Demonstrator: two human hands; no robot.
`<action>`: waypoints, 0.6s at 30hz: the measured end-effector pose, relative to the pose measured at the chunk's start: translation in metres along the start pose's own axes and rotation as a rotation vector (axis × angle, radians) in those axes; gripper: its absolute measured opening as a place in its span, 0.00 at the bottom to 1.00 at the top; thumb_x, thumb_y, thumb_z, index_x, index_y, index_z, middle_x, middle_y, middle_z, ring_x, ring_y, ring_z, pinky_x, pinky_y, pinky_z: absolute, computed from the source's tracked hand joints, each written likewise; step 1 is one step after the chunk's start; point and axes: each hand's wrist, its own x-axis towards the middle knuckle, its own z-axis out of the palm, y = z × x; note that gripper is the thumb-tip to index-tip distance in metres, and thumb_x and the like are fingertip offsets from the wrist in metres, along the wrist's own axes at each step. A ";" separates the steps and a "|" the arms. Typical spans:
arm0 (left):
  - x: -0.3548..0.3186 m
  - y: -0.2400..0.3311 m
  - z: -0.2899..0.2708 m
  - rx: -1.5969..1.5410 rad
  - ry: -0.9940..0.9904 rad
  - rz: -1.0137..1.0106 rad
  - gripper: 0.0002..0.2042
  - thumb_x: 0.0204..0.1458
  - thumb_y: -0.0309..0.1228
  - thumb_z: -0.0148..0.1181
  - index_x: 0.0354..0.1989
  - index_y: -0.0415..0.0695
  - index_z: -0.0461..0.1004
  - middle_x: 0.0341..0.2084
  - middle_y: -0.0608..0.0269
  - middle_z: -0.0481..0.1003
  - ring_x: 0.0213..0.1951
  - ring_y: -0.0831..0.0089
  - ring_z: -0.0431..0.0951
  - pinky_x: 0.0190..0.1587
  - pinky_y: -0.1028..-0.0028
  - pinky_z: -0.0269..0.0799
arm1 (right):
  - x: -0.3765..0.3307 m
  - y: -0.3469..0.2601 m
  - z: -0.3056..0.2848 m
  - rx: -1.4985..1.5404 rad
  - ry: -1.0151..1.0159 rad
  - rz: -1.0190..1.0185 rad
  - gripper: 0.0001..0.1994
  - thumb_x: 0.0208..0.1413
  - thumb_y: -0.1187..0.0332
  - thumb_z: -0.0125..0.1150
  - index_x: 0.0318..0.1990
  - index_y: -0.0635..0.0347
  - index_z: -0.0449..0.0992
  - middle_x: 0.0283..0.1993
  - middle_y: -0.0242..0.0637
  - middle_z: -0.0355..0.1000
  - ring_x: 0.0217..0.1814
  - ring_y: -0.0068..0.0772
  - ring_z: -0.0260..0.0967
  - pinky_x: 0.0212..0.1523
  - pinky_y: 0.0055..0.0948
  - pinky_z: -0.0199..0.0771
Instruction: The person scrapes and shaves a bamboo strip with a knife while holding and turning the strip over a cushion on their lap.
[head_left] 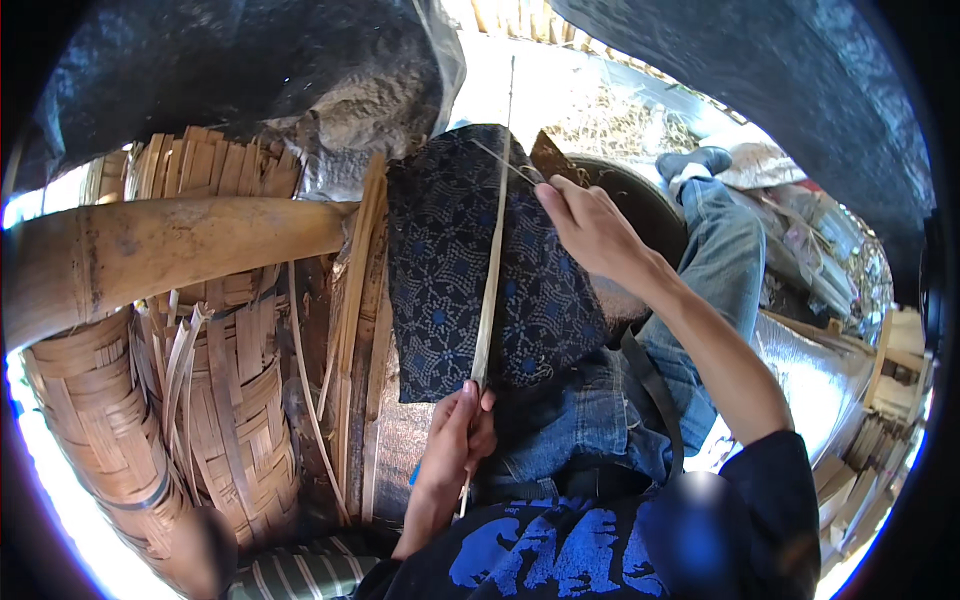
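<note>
My left hand (pixel 460 437) is closed around the lower end of a long pale bamboo strip (pixel 493 270), close to my waist. The strip runs away from me over a dark blue patterned cloth (pixel 440 260) spread across my lap and narrows to a thin far tip. To the right of the strip, my right hand (pixel 595 225) is closed, with thumb and fingers pinched together. A thin, light sliver (pixel 500 160) sticks out from its fingertips and crosses the bamboo strip. Whether the two touch cannot be made out, and the sliver's near end is hidden in the fingers.
A thick bamboo pole (pixel 200 250) reaches in from the left above woven bamboo baskets (pixel 100 410). Upright split bamboo pieces (pixel 358 320) stand beside the cloth. My jeans-clad leg (pixel 725 240) stretches out on the right, near a dark round container (pixel 645 200). Dark plastic sheeting (pixel 250 70) hangs overhead.
</note>
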 end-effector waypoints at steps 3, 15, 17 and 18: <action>0.007 0.005 -0.003 -0.279 -0.225 -0.094 0.17 0.65 0.46 0.34 0.32 0.48 0.62 0.07 0.77 0.53 0.04 0.84 0.46 0.13 0.81 0.46 | -0.029 -0.017 -0.004 0.061 -0.125 -0.002 0.21 0.66 0.58 0.42 0.24 0.64 0.67 0.09 0.42 0.60 0.07 0.34 0.59 0.12 0.35 0.56; 0.011 -0.010 -0.008 -0.831 -0.353 -0.269 0.14 0.65 0.44 0.35 0.33 0.50 0.62 0.06 0.78 0.53 0.04 0.85 0.45 0.13 0.81 0.44 | -0.041 -0.009 0.018 -0.253 -0.188 0.055 0.22 0.64 0.56 0.45 0.21 0.62 0.68 0.11 0.43 0.63 0.10 0.42 0.63 0.15 0.39 0.63; 0.007 -0.016 -0.007 -0.891 -0.401 -0.263 0.15 0.65 0.43 0.33 0.33 0.49 0.63 0.07 0.76 0.53 0.04 0.84 0.48 0.12 0.82 0.45 | -0.031 0.000 0.018 -0.231 -0.189 0.002 0.22 0.64 0.56 0.45 0.20 0.62 0.67 0.11 0.44 0.63 0.10 0.42 0.63 0.15 0.39 0.63; 0.007 -0.012 -0.007 -0.894 -0.401 -0.261 0.15 0.65 0.43 0.33 0.33 0.49 0.63 0.07 0.76 0.53 0.04 0.84 0.48 0.12 0.82 0.45 | -0.026 0.001 0.017 -0.208 -0.187 -0.052 0.23 0.64 0.56 0.46 0.20 0.62 0.67 0.11 0.44 0.64 0.11 0.42 0.64 0.15 0.39 0.63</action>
